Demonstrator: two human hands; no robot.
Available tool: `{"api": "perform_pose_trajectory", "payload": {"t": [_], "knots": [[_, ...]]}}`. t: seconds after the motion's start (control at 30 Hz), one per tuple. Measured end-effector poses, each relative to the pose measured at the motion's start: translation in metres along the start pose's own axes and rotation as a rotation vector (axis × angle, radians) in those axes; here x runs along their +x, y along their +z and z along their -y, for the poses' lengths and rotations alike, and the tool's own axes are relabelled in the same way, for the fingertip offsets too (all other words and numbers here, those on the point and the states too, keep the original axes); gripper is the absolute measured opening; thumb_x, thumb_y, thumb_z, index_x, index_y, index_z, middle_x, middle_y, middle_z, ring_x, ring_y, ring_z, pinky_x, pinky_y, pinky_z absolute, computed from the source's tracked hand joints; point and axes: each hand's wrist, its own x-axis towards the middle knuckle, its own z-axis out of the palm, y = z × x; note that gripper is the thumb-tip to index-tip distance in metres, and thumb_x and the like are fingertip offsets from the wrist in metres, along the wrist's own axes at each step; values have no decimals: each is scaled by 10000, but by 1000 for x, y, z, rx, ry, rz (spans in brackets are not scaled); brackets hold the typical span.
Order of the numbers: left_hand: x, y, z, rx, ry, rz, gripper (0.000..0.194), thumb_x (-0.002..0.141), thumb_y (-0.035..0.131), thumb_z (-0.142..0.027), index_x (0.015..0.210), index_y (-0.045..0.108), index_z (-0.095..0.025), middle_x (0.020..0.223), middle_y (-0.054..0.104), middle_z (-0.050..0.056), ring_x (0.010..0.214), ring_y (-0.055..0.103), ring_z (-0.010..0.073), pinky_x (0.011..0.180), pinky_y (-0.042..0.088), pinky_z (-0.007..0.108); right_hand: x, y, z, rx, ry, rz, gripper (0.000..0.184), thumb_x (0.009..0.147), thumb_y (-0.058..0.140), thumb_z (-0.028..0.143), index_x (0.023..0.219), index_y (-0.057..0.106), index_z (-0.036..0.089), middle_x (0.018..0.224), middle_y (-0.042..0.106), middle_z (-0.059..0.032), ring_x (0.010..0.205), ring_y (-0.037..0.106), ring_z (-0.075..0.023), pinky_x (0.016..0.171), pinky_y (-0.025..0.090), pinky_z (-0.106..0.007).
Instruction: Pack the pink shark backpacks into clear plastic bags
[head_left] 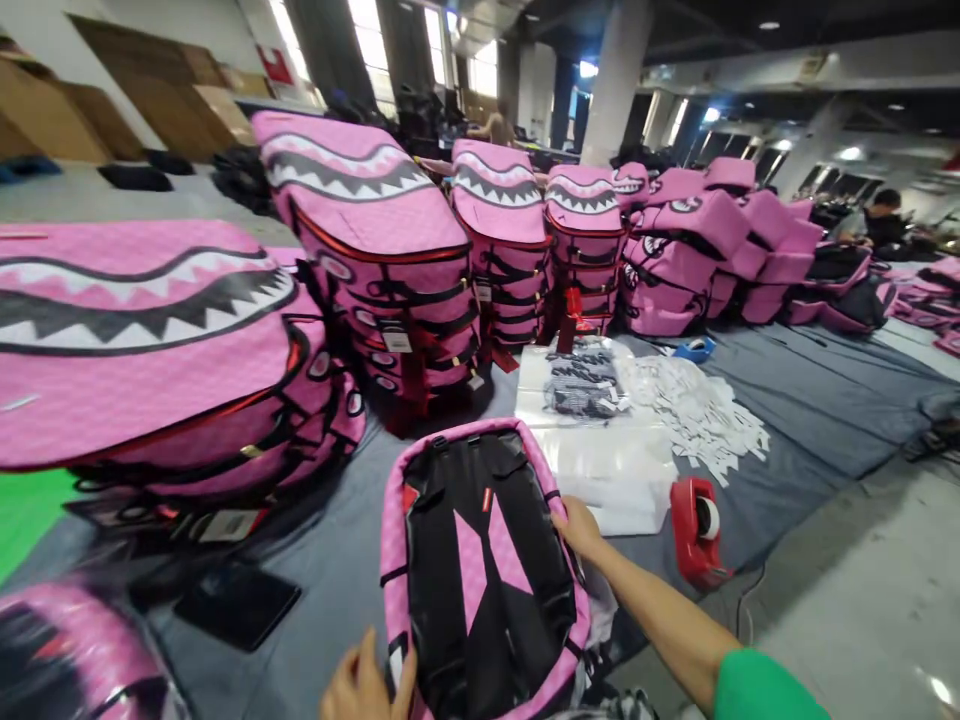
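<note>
A pink and black backpack [487, 560] lies with its black strap side up on the grey-covered table, tilted toward me. My right hand [579, 530] grips its right edge, with the fingers partly hidden beneath the rim. Beside its lower left edge is my left hand [367, 685], fingers apart, the thumb against the pink side next to a small white patch. Clear plastic bags [600, 470] lie just beyond the backpack. On them rests a dark printed packet [581, 380], with a pile of small white slips [705, 415] alongside.
Stacked pink backpacks with shark-tooth flaps [375, 190] line the table's far side. A red tape dispenser [696, 535] sits at right, a blue one [694, 349] farther back. A dark tablet-like slab [238, 603] and a plastic-wrapped pink bag [82, 650] lie left. A person [877, 220] sits far right.
</note>
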Motion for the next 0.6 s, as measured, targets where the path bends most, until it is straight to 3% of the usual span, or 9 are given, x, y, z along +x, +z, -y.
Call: {"api": "perform_pose_trajectory", "payload": {"t": [0.07,0.1,0.2,0.27,0.37,0.5,0.6], "knots": [[29,-2,-40,105,224,-140,685,945,349,-514,1424,507,-51,1437,508,250,1339,485,380,1096,427,560,11,-9,-12,64,-45,74,184,944,595,310,932,694,156,918,722,-45,855,653,-192,730,417,-237],[40,5,-63,151,346,-165,628,966,351,-465,1447,505,-92,1512,457,212,1415,410,346,1158,365,540,21,-16,-17,89,-62,106,250,957,581,345,829,689,160,804,704,-23,769,643,-177,691,414,-232],[52,43,-111,292,681,-205,534,953,436,-375,1462,533,-243,1576,424,114,1500,289,316,1186,284,534,64,-38,-28,119,-63,60,389,1016,471,355,738,657,156,707,656,-25,708,612,-163,681,409,-242],[45,70,-117,349,803,-190,595,919,502,-402,1501,488,-280,1586,417,103,1516,261,315,1177,277,514,95,-43,-29,111,-42,-51,260,1000,495,299,881,672,149,864,680,-55,819,610,-171,744,410,-253],[33,88,-102,397,805,-157,706,889,535,-455,1563,373,-317,1608,390,83,1529,239,309,1183,258,497,130,-33,-24,86,-23,-131,114,894,669,245,969,670,159,1016,666,-73,931,589,-183,795,401,-262],[29,84,-91,405,786,-125,786,869,543,-449,1597,268,-341,1617,375,68,1533,236,304,1195,231,494,145,-14,-20,69,-8,-118,124,865,718,223,766,659,175,931,665,-56,974,580,-194,788,382,-263],[32,78,-98,403,787,-137,829,856,562,-437,1608,238,-310,1618,366,99,1535,226,318,1195,213,491,151,-22,-23,93,14,-93,148,901,664,223,759,656,184,876,677,-31,872,597,-172,716,372,-250]]}}
